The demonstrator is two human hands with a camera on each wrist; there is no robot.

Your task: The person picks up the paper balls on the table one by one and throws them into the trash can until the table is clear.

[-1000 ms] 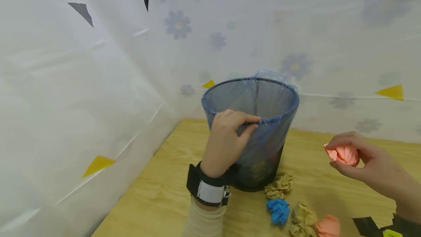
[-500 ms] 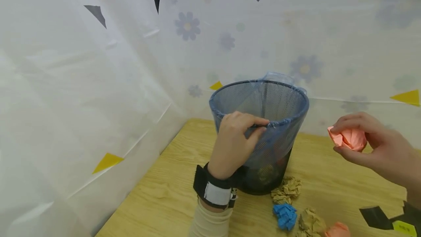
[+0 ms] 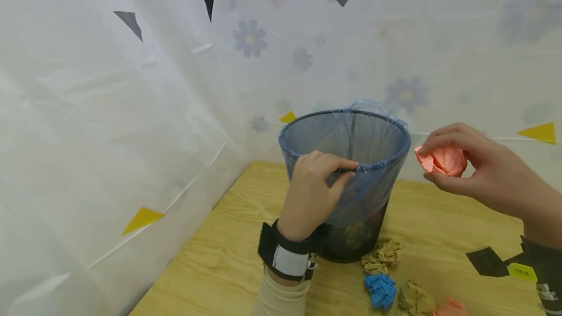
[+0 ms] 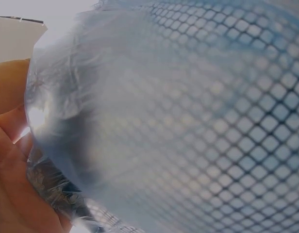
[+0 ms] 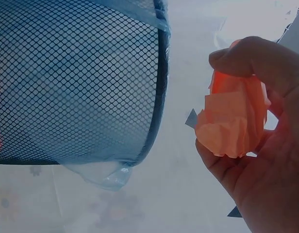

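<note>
From the head view I see the whole scene: my left hand [image 3: 313, 189] pinches the near rim of the bin [image 3: 347, 179], thumb outside, fingers curled over the edge and the blue liner [image 3: 369, 179]. My right hand [image 3: 478, 169] holds a pink wad [image 3: 441, 161] between thumb and curled fingers, up at rim height, just right of the bin and not touching it. Only this view shows the table [image 3: 228, 257] with the loose paper at the bin's foot: a brown wad [image 3: 381, 256] touching or almost touching its base, a blue wad [image 3: 380, 290], a second brown one [image 3: 414, 298] and a pink one [image 3: 450, 307] at the bottom edge. Some paper shows dimly through the mesh low in the bin. A flowered sheet [image 3: 110, 111] closes off the back and left.

The left wrist view gives me only blurred mesh [image 4: 227, 126] and liner [image 4: 106, 111] close up, with a bit of palm [image 4: 13, 194] at the left; I cannot read the fingers here.

The right wrist view looks up from below: the wad [image 5: 232, 124] sits clamped between thumb [image 5: 246, 56] and palm, with a clear gap to the bin's wall [image 5: 76, 82]. A fold of liner [image 5: 103, 172] hangs under the rim.
</note>
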